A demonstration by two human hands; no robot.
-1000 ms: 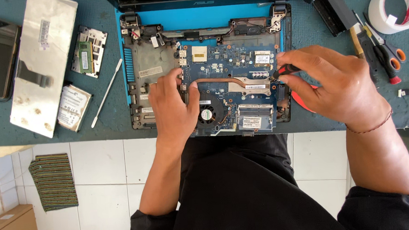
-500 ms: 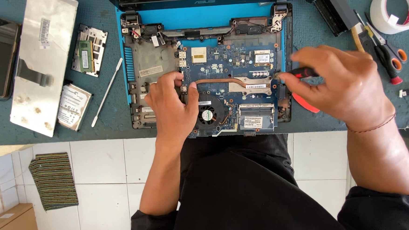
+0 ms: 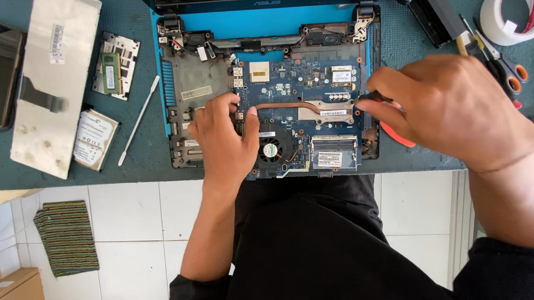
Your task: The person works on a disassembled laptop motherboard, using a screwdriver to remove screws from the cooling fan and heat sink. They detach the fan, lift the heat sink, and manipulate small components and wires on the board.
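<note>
Laptop base (image 3: 203, 86) lies opened on the teal bench, long axis left to right, hinges away from me, blue motherboard (image 3: 288, 88) bare. White rectangular stickers sit on the memory cover low right and on the copper heat pipe (image 3: 295, 108). My left hand (image 3: 224, 140) rests spread and flat beside the fan (image 3: 271, 150), holding nothing. My right hand (image 3: 454, 110) pinches a dark tool (image 3: 371, 96), tip leftward at the board's right edge. Keyboard (image 3: 50, 88) lies face down, far left.
</note>
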